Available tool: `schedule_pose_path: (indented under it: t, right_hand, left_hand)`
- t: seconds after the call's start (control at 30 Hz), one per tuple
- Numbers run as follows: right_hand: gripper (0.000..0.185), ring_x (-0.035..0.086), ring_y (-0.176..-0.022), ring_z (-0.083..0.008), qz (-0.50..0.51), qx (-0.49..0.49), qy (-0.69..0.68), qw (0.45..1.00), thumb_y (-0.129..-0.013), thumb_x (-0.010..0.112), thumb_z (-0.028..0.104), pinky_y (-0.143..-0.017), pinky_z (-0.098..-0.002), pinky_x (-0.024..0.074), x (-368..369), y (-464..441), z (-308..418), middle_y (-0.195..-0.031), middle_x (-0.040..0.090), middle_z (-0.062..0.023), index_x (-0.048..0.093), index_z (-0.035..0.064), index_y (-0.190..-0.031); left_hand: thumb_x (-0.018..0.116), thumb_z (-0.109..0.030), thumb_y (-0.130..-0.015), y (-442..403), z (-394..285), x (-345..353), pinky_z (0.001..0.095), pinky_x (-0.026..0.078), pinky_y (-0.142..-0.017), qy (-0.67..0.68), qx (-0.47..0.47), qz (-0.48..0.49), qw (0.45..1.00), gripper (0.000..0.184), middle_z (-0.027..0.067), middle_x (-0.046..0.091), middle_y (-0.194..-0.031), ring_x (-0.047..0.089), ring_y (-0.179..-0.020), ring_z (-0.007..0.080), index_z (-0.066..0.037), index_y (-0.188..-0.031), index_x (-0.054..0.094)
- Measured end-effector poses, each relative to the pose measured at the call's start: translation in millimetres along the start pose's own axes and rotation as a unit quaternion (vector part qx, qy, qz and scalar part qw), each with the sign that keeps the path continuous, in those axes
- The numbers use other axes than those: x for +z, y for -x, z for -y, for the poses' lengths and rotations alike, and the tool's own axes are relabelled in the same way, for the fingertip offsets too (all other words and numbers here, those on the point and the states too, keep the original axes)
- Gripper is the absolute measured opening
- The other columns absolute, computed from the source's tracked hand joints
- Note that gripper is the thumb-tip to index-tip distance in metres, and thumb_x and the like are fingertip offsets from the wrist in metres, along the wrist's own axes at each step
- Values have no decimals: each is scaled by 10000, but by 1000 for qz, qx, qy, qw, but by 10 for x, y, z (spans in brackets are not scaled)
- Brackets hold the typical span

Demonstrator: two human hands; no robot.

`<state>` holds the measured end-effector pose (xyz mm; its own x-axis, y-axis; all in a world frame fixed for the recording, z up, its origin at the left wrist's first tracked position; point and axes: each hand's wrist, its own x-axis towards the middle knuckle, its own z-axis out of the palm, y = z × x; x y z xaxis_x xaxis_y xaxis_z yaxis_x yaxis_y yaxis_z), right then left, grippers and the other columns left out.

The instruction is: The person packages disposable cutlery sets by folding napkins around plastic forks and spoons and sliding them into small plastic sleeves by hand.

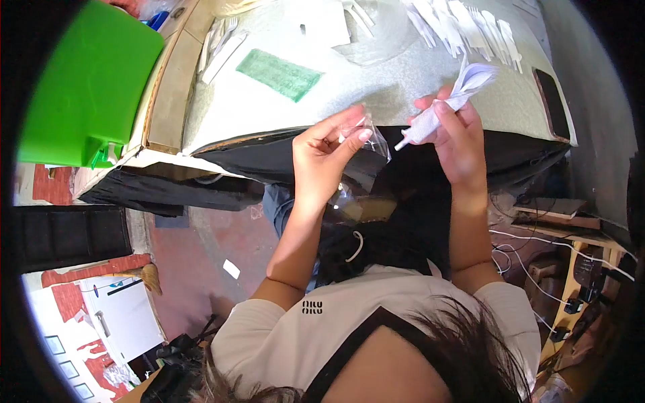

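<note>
My left hand (pixel 316 160) pinches a small clear plastic sleeve (pixel 378 142) between thumb and fingers, just off the table's front edge. In my right hand (pixel 463 144) is a white napkin roll (pixel 430 123), tilted, with its loose paper end fanned out at the upper right. A thin white handle tip (pixel 401 144) pokes out of the roll's lower end, towards the plastic sleeve. The sleeve and the roll are apart. What else the napkin wraps is hidden.
On the white-covered table (pixel 349 87) lie a green textured rectangle (pixel 280 72), several napkin rolls with white cutlery (pixel 463 27), a clear plastic pile (pixel 379 50), more cutlery (pixel 225 47) and a phone (pixel 551 104). A green box (pixel 87 80) stands left; cables (pixel 524 258) hang right.
</note>
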<state>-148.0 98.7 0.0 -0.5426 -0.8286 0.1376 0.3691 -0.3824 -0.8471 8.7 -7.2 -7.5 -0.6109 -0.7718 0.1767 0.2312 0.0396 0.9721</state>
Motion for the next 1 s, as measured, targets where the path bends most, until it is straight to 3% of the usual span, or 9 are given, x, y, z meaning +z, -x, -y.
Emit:
schedule_pose_path:
  t: [0.1, 0.13, 0.2, 0.27, 0.43, 0.57, 0.8, 0.9, 1.0]
  right_hand:
    - [152, 632, -753, -205, 134, -39, 111, 984, -868, 467, 99, -636, -318, 529, -115, 46, 61, -1118, 541, -230, 474, 24, -999]
    - [127, 611, -770, -156, 180, -42, 124, 975, -837, 483, 45, -669, -286, 496, -122, 87, 72, -1198, 492, -233, 490, 12, -959]
    - [195, 561, -775, -107, 200, -28, 224, 953, -827, 515, 47, -646, -239, 459, -70, 166, 32, -1030, 558, -120, 499, 1, -1016]
    - [252, 539, -776, -81, 192, -15, 267, 944, -815, 535, 29, -634, -215, 439, 12, 264, -88, -936, 585, -54, 508, 0, -1063]
    - [249, 570, -789, -110, 117, -28, 290, 949, -807, 543, 0, -625, -230, 472, 188, 356, -305, -915, 583, -71, 524, -13, -1054]
    - [238, 606, -808, -168, 132, -124, 377, 908, -797, 556, -3, -624, -254, 503, 228, 314, -390, -973, 598, -98, 555, 5, -1035]
    - [215, 613, -745, -156, 97, -29, 310, 945, -791, 570, 13, -629, -257, 502, 270, 300, -365, -930, 622, -94, 591, 14, -1004]
    - [203, 603, -735, -131, 146, 19, 327, 933, -799, 561, 19, -610, -248, 489, 216, 287, -314, -921, 623, -86, 596, 14, -999]
    - [192, 590, -717, -112, 204, 26, 314, 927, -804, 555, 26, -604, -242, 477, 182, 298, -271, -884, 626, -77, 604, 17, -990]
  left_hand:
    - [638, 94, -732, -11, -27, 15, 211, 485, -700, -5, 31, -24, 999, 475, 104, 624, -912, 595, -790, 104, 17, -1174, 484]
    - [635, 93, -735, -14, -33, 19, 211, 485, -692, -7, 43, -33, 999, 498, 110, 619, -928, 594, -791, 106, 13, -1194, 459]
    - [635, 99, -731, -27, -8, 20, 207, 485, -680, -26, 61, -57, 996, 534, 99, 610, -911, 591, -779, 101, 2, -1212, 423]
    - [639, 105, -724, -35, -31, 56, 203, 487, -664, -51, 72, -87, 992, 522, 66, 579, -835, 582, -748, 95, -1, -1185, 419]
    - [635, 106, -726, -38, -43, 103, 199, 485, -654, -23, 73, -88, 993, 493, 44, 543, -810, 572, -724, 93, 2, -1164, 433]
    - [614, 95, -750, -32, -92, 118, 194, 475, -650, -20, 53, -80, 995, 421, 31, 542, -808, 565, -716, 86, 1, -1130, 460]
    - [556, -14, -840, -76, -8, -12, 212, 399, -716, -41, 90, -81, 992, 219, -17, 530, -598, 561, -716, 82, -20, -1054, 508]
    - [533, -47, -864, -101, -26, 12, 211, 398, -710, 57, 22, -43, 997, 202, -3, 550, -607, 582, -788, 98, -12, -1061, 505]
    - [499, -52, -877, -141, -21, -7, 270, 438, -791, 224, -35, 11, 974, 248, 63, 601, -776, 590, -888, 155, -17, -1120, 465]
